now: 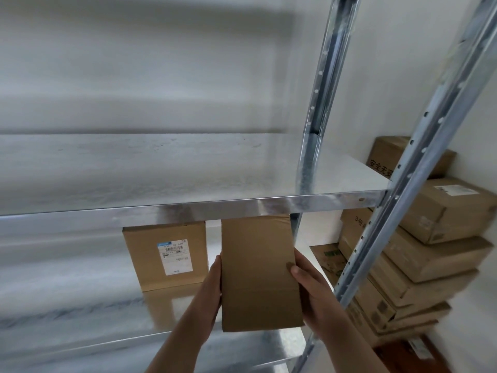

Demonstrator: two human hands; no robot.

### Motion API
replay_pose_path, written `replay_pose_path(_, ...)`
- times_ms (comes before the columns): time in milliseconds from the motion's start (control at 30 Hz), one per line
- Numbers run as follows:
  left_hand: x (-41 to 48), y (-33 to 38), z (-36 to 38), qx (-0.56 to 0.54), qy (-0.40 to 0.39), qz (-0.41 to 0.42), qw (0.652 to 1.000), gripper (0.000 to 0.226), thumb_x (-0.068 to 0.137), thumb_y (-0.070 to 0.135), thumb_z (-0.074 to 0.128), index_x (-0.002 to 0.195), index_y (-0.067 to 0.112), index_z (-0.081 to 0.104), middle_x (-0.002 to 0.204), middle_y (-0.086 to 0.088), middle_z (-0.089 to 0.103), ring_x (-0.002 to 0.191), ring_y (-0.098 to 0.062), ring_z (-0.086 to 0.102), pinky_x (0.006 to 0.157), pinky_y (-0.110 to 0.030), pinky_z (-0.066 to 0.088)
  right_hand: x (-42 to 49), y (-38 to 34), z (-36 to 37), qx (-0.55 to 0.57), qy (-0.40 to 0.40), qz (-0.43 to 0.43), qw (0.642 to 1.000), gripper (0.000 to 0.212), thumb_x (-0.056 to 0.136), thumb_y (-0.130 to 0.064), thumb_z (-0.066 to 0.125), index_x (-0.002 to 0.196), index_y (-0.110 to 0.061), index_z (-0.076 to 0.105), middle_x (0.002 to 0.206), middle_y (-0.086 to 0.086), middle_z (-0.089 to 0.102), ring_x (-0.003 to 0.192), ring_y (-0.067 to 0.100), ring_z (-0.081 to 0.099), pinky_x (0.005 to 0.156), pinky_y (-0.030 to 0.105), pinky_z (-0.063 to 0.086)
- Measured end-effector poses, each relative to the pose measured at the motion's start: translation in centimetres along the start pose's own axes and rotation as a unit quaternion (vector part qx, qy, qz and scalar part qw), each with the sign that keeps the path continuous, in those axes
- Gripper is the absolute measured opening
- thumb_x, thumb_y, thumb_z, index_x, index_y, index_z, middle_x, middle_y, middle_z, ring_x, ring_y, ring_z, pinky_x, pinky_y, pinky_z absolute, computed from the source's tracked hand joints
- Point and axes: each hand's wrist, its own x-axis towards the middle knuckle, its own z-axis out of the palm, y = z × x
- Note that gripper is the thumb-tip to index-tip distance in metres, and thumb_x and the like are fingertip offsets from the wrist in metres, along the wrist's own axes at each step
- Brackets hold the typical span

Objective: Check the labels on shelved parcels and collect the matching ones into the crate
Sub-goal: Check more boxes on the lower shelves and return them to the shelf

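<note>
— Closest in, what have the hands got?

— One brown box (258, 270), held upright between them. The left hand (215, 275) lies flat against the box's left side, fingers straight and together, pressing in. The right hand (309, 284) grips the right side: its thumb (294, 271) is curled onto the front face, and the other fingers are hidden behind.

— Where is that box against the rack?

— In front of the lower shelf (80, 305), toward its right end. Its top edge reaches the front lip of the upper shelf (188, 168); whether it touches the lip I can't tell. The face turned to the camera is plain cardboard.

— Anything beside it?

— Just to its left a second box (139, 265) stands on the lower shelf, farther back, with a white label (174, 257) on its front. The print is too small to read. A narrow gap shows between the two.

— And further out?

— A rear post (326, 76) and a front post (419, 149), both punched metal, rise at the rack's right end. Beyond them, against the wall, sits a stack of boxes (441, 211) in uneven layers.
</note>
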Motion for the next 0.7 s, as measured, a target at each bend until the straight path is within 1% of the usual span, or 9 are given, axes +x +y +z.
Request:
replay_pose_path(67, 0.1, 0.0, -0.3, -0.003, 0.001, -0.004, 1.0, 0.073, 0.087, 0.087, 0.042, 0.129, 0.034, 0.07, 0.129, -0.002, 0.074, 0.123, -0.029, 0.067, 0.113, -0.058, 0.045, 0.2, 0.1, -0.2, -0.002, 0.006, 0.006, 1.0, 0.048, 0.096, -0.024, 0.059, 0.144, -0.028, 0.06, 0.138, 0.006, 0.071, 0.126, 0.03, 0.068, 0.11, 0.058, 0.05)
replay_pose_path(167, 0.4, -0.1, -0.8, -0.01, 0.022, -0.014, 1.0, 0.078, 0.081, 0.088, 0.05, 0.132, 0.032, 0.068, 0.129, -0.002, 0.073, 0.124, -0.028, 0.067, 0.112, -0.056, 0.046, 0.4, 0.3, -0.4, -0.019, 0.0, 0.012, 1.0, 0.046, 0.101, -0.023, 0.062, 0.146, -0.022, 0.058, 0.14, 0.007, 0.069, 0.129, 0.03, 0.067, 0.115, 0.059, 0.046)
replay_pose_path(267, 0.5, 0.4, -1.0, 0.003, 0.042, -0.043, 0.998, 0.069, 0.092, 0.079, 0.045, 0.131, 0.027, 0.067, 0.128, -0.005, 0.073, 0.123, -0.029, 0.066, 0.113, -0.056, 0.045, 0.5, 0.2, -0.4, -0.038, -0.007, 0.022, 0.999, 0.04, 0.102, -0.017, 0.056, 0.142, -0.018, 0.061, 0.134, 0.006, 0.073, 0.124, 0.025, 0.07, 0.102, 0.042, 0.057)
replay_pose_path(333, 0.5, 0.8, -1.1, 0.028, 0.055, -0.064, 0.996, 0.058, 0.102, 0.067, 0.039, 0.125, 0.022, 0.067, 0.126, -0.006, 0.071, 0.121, -0.028, 0.064, 0.114, -0.053, 0.044, 0.5, 0.3, -0.5, -0.069, 0.002, 0.035, 0.997, 0.04, 0.101, -0.028, 0.063, 0.14, -0.026, 0.063, 0.135, -0.002, 0.073, 0.127, 0.02, 0.068, 0.107, 0.041, 0.054)
replay_pose_path(400, 0.5, 1.1, -1.4, 0.059, 0.065, -0.097, 0.991, 0.053, 0.105, 0.061, 0.039, 0.114, 0.017, 0.067, 0.116, -0.009, 0.072, 0.113, -0.029, 0.066, 0.107, -0.049, 0.05, 0.6, 0.1, -0.8, -0.144, 0.002, 0.043, 0.989, 0.047, 0.093, -0.051, 0.069, 0.138, -0.041, 0.063, 0.139, -0.014, 0.069, 0.136, 0.017, 0.059, 0.114, 0.045, 0.045)
replay_pose_path(467, 0.2, 1.5, -1.9, 0.092, 0.067, -0.137, 0.984, 0.056, 0.103, 0.06, 0.044, 0.104, 0.01, 0.069, 0.1, -0.013, 0.076, 0.099, -0.03, 0.07, 0.094, -0.044, 0.056, 0.5, -0.3, -1.0, -0.201, -0.018, 0.058, 0.978, 0.054, 0.085, -0.059, 0.068, 0.137, -0.051, 0.06, 0.139, -0.019, 0.068, 0.136, 0.015, 0.056, 0.098, 0.035, 0.045)
replay_pose_path(533, -0.1, 1.7, -2.4, 0.114, 0.047, -0.151, 0.981, 0.057, 0.101, 0.06, 0.05, 0.105, 0.007, 0.071, 0.093, -0.015, 0.079, 0.094, -0.033, 0.074, 0.091, -0.046, 0.061, 0.5, -0.5, -1.7, -0.19, -0.03, 0.08, 0.978, 0.063, 0.083, -0.051, 0.077, 0.142, -0.052, 0.056, 0.133, -0.012, 0.072, 0.129, 0.019, 0.061, 0.087, 0.033, 0.044)
replay_pose_path(600, -0.3, 2.0, -2.7, 0.114, 0.03, -0.121, 0.986, 0.048, 0.103, 0.056, 0.05, 0.114, 0.016, 0.073, 0.099, -0.013, 0.079, 0.099, -0.035, 0.075, 0.088, -0.053, 0.062, 0.5, -0.7, -2.4, -0.182, -0.046, 0.09, 0.978, 0.068, 0.082, -0.048, 0.077, 0.146, -0.054, 0.053, 0.133, -0.008, 0.071, 0.126, 0.019, 0.064, 0.095, 0.04, 0.05)
replay_pose_path(700, 0.0, 1.6, -2.9, 0.088, 0.004, -0.058, 0.994, 0.031, 0.108, 0.04, 0.045, 0.128, 0.05, 0.065, 0.114, -0.001, 0.078, 0.11, -0.031, 0.072, 0.089, -0.059, 0.061, 0.4, -0.7, -2.9, -0.161, -0.054, 0.081, 0.982, 0.058, 0.088, -0.074, 0.056, 0.143, -0.057, 0.052, 0.144, -0.016, 0.063, 0.135, 0.018, 0.06, 0.105, 0.06, 0.053)
